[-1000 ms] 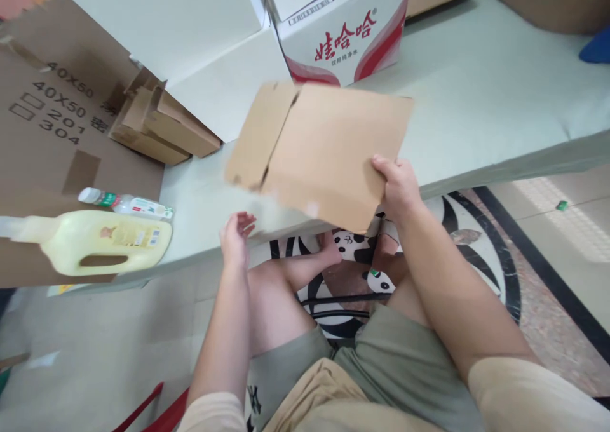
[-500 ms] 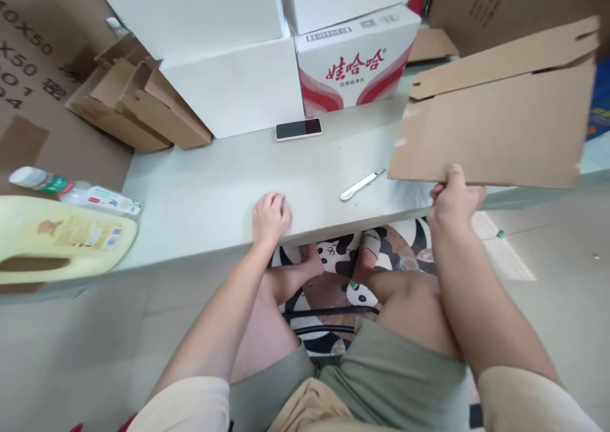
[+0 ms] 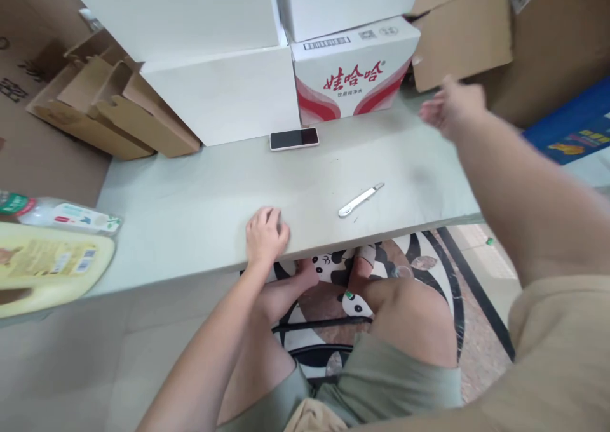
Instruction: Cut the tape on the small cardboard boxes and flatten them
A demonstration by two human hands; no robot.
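My right hand (image 3: 455,107) is stretched to the back right. Its thumb lies at the lower edge of a tan flat cardboard box (image 3: 462,38), and its fingers curl below that edge; motion blurs the grip a little. The box leans up by a big brown carton. Near the table's front edge rests my left hand (image 3: 267,234), fingers curled together; whatever may be inside them is hidden. To its right lies a white-handled craft knife (image 3: 361,200), touched by neither hand. A phone (image 3: 294,139) lies face up before the white boxes.
White cartons (image 3: 223,95) and a red-and-white water carton (image 3: 355,79) line the back of the table (image 3: 200,209). Folded cardboard boxes (image 3: 138,111) stand at left, with a plastic bottle (image 3: 71,216) and a yellow jug (image 3: 52,263) in front. A blue box (image 3: 572,127) is at right.
My right hand has moved the cardboard box away from the front right edge to the back right, beside the water carton. My left hand stays on the table; the view has shifted slightly.
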